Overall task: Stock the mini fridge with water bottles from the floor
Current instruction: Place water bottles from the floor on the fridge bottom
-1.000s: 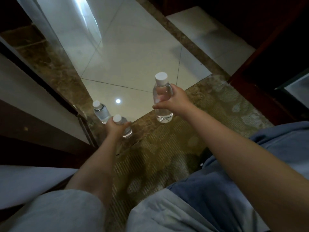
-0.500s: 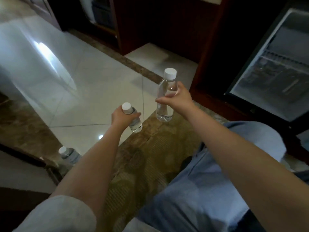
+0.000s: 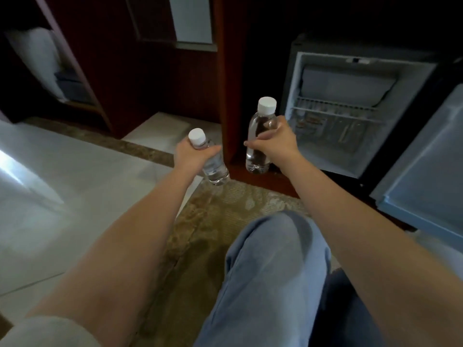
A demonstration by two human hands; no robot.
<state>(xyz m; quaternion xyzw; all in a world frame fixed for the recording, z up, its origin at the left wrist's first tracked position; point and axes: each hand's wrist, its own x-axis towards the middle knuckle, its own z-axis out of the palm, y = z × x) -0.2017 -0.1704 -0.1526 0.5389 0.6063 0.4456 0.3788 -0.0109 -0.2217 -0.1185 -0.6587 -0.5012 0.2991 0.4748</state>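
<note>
The left hand (image 3: 194,156) and right hand (image 3: 276,144) are each clasping a water bottle (image 3: 260,136) (neither shelved yet), facing the open mini fridge (image 3: 350,108).

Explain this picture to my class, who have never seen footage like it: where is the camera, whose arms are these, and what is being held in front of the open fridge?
The camera is worn on a person's head and looks forward and down, so the two bare arms reaching into the picture are that person's own. No machine is involved. The bent knee in blue trousers shows the person is low to the ground, over a patterned rug beside pale floor tiles.

The left hand holds a small clear water bottle with a white cap, tilted. The right hand holds a second bottle, upright.

Ahead on the right is the mini fridge, set in dark wood cabinetry. Its door hangs open to the right, and a wire shelf crosses the inside. What lies under the shelf is too blurred to name.
</note>
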